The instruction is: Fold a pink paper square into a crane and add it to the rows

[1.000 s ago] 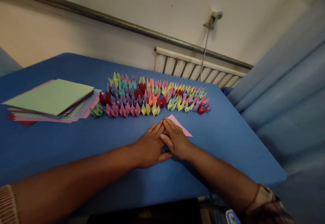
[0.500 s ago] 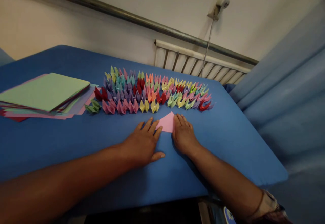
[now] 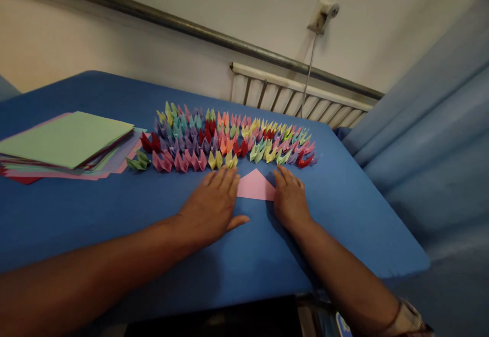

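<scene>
Pink folded paper triangle (image 3: 255,188) lies between the left hand (image 3: 212,202) and the right hand (image 3: 291,199)

The pink triangle lies flat on a blue, round-cornered surface (image 3: 263,270), its peak pointing away from the person and its two ends meeting the hands. The left hand is palm down and flattened at the left end, fingers stretched out together, thumb spread aside, gripping nothing. The right hand sits at the right end with its fingers slightly bent; its thumb is hidden, so whether it pinches the edge cannot be told.

Just beyond the triangle stand rows of small, pointed, multicoloured folded-paper figures (image 3: 227,146). To their left lies a loose stack of coloured paper sheets (image 3: 69,140), pale green on top. Behind the surface is a white ribbed radiator (image 3: 277,91); a blue cloth curtain (image 3: 431,138) hangs at right.
</scene>
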The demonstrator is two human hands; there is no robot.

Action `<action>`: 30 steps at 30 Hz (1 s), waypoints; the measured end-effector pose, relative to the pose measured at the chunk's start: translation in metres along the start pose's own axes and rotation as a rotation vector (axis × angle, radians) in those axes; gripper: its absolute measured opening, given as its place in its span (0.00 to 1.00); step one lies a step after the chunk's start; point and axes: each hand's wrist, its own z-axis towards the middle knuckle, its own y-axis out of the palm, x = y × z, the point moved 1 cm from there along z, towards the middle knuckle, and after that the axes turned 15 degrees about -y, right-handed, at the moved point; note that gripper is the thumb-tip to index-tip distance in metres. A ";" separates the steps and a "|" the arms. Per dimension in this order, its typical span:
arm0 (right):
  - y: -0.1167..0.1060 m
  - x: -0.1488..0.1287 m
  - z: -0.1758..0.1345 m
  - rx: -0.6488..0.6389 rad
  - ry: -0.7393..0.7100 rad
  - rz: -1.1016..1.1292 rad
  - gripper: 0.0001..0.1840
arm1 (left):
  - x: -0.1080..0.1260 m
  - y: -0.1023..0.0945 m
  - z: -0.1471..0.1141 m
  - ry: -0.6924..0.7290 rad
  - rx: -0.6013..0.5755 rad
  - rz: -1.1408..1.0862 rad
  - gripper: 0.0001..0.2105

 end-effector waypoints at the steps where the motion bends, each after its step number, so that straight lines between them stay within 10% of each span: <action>1: 0.000 -0.005 0.002 -0.005 -0.057 0.026 0.28 | 0.004 0.005 0.003 0.070 0.019 -0.045 0.43; 8: 0.014 -0.027 0.007 -0.205 -0.345 0.194 0.34 | 0.011 0.033 0.016 0.165 -0.089 -0.253 0.45; 20: 0.014 0.008 0.005 0.001 0.050 0.163 0.31 | -0.005 0.030 0.016 -0.020 -0.090 -0.312 0.37; 30: 0.009 0.015 0.007 0.000 0.092 0.339 0.21 | -0.010 0.032 0.020 -0.063 -0.065 -0.464 0.34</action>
